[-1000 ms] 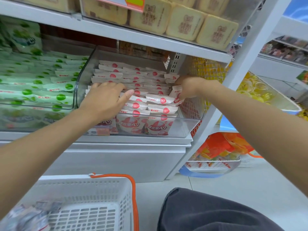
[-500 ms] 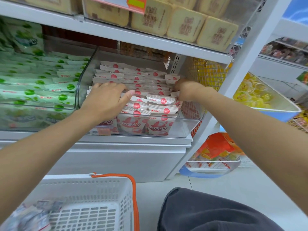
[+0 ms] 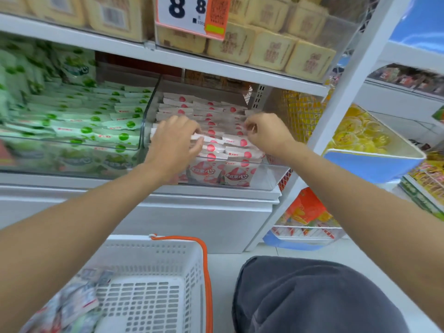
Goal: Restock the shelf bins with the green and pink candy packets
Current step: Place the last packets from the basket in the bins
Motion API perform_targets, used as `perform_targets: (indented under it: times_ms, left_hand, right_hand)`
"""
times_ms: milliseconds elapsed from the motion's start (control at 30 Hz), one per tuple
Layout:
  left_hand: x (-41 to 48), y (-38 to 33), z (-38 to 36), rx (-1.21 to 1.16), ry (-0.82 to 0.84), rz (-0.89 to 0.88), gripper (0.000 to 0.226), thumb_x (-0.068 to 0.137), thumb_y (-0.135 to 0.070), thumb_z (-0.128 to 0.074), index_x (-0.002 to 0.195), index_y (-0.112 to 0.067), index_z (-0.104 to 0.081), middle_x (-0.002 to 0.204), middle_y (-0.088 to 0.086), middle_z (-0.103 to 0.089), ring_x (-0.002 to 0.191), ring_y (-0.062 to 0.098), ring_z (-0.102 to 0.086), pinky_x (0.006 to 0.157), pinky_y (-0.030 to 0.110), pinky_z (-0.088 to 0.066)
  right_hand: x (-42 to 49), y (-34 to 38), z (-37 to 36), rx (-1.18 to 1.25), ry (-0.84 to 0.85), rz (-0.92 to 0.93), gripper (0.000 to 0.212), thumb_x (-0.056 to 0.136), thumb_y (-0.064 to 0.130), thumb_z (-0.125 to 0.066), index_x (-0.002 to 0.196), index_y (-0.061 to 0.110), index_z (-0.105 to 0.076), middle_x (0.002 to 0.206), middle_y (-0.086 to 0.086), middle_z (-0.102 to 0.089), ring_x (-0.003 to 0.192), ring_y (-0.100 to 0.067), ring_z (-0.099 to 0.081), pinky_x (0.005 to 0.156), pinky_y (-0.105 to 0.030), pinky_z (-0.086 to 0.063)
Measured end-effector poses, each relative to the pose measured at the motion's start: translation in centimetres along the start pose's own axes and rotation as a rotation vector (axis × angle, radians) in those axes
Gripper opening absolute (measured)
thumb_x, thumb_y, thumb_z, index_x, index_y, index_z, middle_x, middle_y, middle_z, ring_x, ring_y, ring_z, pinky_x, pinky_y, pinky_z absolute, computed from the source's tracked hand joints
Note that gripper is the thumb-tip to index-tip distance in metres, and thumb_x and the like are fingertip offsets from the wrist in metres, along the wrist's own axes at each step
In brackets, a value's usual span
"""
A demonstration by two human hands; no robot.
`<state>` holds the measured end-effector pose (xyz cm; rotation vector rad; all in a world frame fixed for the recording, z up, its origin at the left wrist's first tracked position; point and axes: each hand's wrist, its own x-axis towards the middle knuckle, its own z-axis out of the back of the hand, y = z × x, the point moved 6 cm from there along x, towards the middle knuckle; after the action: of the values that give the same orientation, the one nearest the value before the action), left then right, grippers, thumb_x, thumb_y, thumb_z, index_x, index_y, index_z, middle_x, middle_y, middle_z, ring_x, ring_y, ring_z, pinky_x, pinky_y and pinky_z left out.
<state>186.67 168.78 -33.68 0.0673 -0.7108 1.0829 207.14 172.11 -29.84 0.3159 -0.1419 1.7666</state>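
Your pink candy packets (image 3: 217, 146) stand in tight rows in the clear bin (image 3: 271, 175), which looks nearly full. The green candy packets (image 3: 101, 127) fill the neighbouring bin on the left. A few loose packets (image 3: 72, 306) lie in the white basket (image 3: 153, 243), so I judge the restocking late but unfinished. Both your arms reach forward. Your left hand (image 3: 175, 143) pinches a pink packet between curled fingers and thumb, and your right hand (image 3: 266, 135) curls onto a packet's top edge.

Glossy film pink packets (image 3: 236, 141) in a clear smooth plastic bin (image 3: 269, 175)
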Motion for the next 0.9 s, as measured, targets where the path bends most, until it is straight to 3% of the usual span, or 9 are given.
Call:
perform_targets:
  times_ms: [100, 200, 267, 367, 467, 567, 667, 833, 900]
  left_hand:
    - [-5.1, -0.2, 0.2, -0.197, 0.077, 0.128, 0.010, 0.095, -0.024, -0.054, 0.090, -0.018, -0.061, 0.077, -0.006, -0.058, 0.076, 0.018, -0.054, 0.065, 0.036, -0.043]
    - [-11.7, 2.9, -1.8, -0.348, 0.297, 0.344, 0.013, 0.092, -0.027, -0.055, 0.084, -0.021, -0.061, 0.069, -0.005, -0.060, 0.070, 0.023, -0.058, 0.065, 0.037, -0.046]
    - [-16.2, 5.0, -2.6, -0.415, 0.408, 0.451, 0.015, 0.090, -0.029, -0.056, 0.081, -0.018, -0.063, 0.066, -0.004, -0.061, 0.065, 0.021, -0.057, 0.062, 0.034, -0.046]
    - [-22.1, 8.2, -3.8, -0.365, 0.633, 0.555, 0.013, 0.092, -0.018, -0.058, 0.085, -0.013, -0.067, 0.073, 0.001, -0.066, 0.061, 0.011, -0.056, 0.054, 0.017, -0.042]
    - [-27.4, 12.5, -5.5, -0.176, 0.880, 0.588, 0.019, 0.094, -0.017, -0.054, 0.095, -0.006, -0.069, 0.100, 0.011, -0.070, 0.090, 0.023, -0.064, 0.077, 0.025, -0.048]
    - [-32.5, 16.2, -6.7, -0.002, 1.056, 0.587, 0.025, 0.098, -0.015, -0.048, 0.112, -0.004, -0.065, 0.123, 0.011, -0.061, 0.115, 0.028, -0.057, 0.095, 0.034, -0.045]
    - [-37.5, 19.0, -8.7, 0.164, 1.229, 0.603, 0.032, 0.097, -0.009, -0.048, 0.127, -0.006, -0.056, 0.130, 0.012, -0.057, 0.115, 0.028, -0.057, 0.096, 0.040, -0.049]
    - [-40.2, 21.3, -11.4, 0.563, 1.186, 0.489, 0.052, 0.088, -0.015, -0.066, 0.135, -0.014, -0.045, 0.142, 0.009, -0.036, 0.134, 0.029, -0.036, 0.103, 0.046, -0.040]
    - [-41.2, 22.1, -11.5, 0.623, 1.282, 0.460, 0.060, 0.086, -0.015, -0.068, 0.140, -0.016, -0.042, 0.150, 0.007, -0.031, 0.138, 0.029, -0.032, 0.105, 0.048, -0.038]
  right_hand:
    - [-3.9, 5.9, -0.6, 0.193, -0.059, 0.105, 0.018, 0.083, 0.007, -0.058, 0.091, 0.014, -0.072, 0.090, 0.001, -0.070, 0.079, -0.014, -0.060, 0.076, -0.034, -0.053]
    - [-8.1, 11.4, -4.2, 0.358, -0.014, 0.140, 0.015, 0.078, 0.007, -0.060, 0.084, 0.013, -0.072, 0.084, -0.002, -0.071, 0.077, -0.019, -0.062, 0.071, -0.031, -0.049]
    - [-10.7, 14.4, -8.3, 0.384, 0.122, 0.139, 0.016, 0.078, 0.008, -0.060, 0.087, 0.013, -0.073, 0.088, -0.003, -0.072, 0.083, -0.022, -0.064, 0.073, -0.030, -0.046]
    - [-14.4, 17.7, -15.2, 0.281, 0.446, 0.180, 0.021, 0.082, 0.010, -0.058, 0.096, 0.017, -0.072, 0.100, -0.002, -0.071, 0.096, -0.024, -0.063, 0.077, -0.031, -0.047]
    - [-17.9, 19.9, -20.4, 0.165, 0.708, 0.286, 0.025, 0.084, 0.010, -0.056, 0.103, 0.020, -0.070, 0.110, -0.001, -0.068, 0.105, -0.023, -0.060, 0.086, -0.031, -0.048]
    - [-20.7, 21.2, -24.2, 0.088, 0.886, 0.360, 0.027, 0.086, 0.008, -0.054, 0.108, 0.020, -0.066, 0.114, -0.002, -0.064, 0.107, -0.023, -0.057, 0.085, -0.031, -0.045]
    - [-22.4, 22.2, -26.4, 0.057, 1.007, 0.402, 0.029, 0.087, 0.005, -0.053, 0.110, 0.018, -0.064, 0.114, -0.005, -0.063, 0.102, -0.026, -0.058, 0.085, -0.038, -0.050]
    - [-23.3, 22.3, -28.4, 0.034, 1.059, 0.386, 0.033, 0.085, 0.000, -0.053, 0.114, 0.006, -0.066, 0.114, -0.015, -0.063, 0.105, -0.032, -0.060, 0.090, -0.045, -0.052]
    - [-23.3, 22.0, -28.8, 0.035, 1.086, 0.373, 0.031, 0.086, 0.001, -0.053, 0.114, 0.010, -0.065, 0.114, -0.010, -0.063, 0.103, -0.028, -0.060, 0.089, -0.042, -0.053]
